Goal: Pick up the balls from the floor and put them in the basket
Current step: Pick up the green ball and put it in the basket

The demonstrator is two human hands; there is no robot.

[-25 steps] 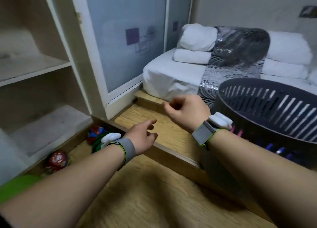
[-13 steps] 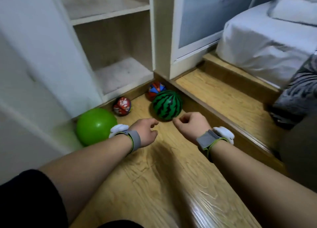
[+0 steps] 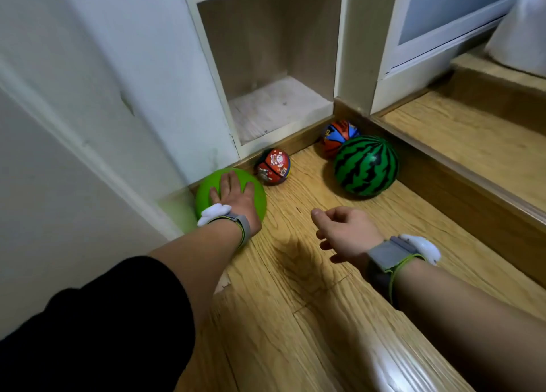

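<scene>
Several balls lie on the wooden floor by the cupboard base. My left hand [image 3: 233, 196] rests spread on top of the plain green ball [image 3: 258, 195] in the corner by the white door. A small red printed ball [image 3: 273, 166] sits just right of it. Farther right a watermelon-striped ball [image 3: 365, 167] stands against the wooden step, with a small red-and-blue ball [image 3: 338, 136] behind it. My right hand [image 3: 344, 233] hovers over the floor, fingers loosely curled, holding nothing. The basket is out of view.
A white cupboard with an open lower shelf [image 3: 274, 108] stands behind the balls. A raised wooden step [image 3: 461, 161] runs along the right. A white door [image 3: 74, 125] fills the left side. White bedding [image 3: 523, 28] shows at the top right.
The view has swung down and left, away from the basket and bed. My left hand has reached onto the green ball. My right hand has dropped lower, near the floor.
</scene>
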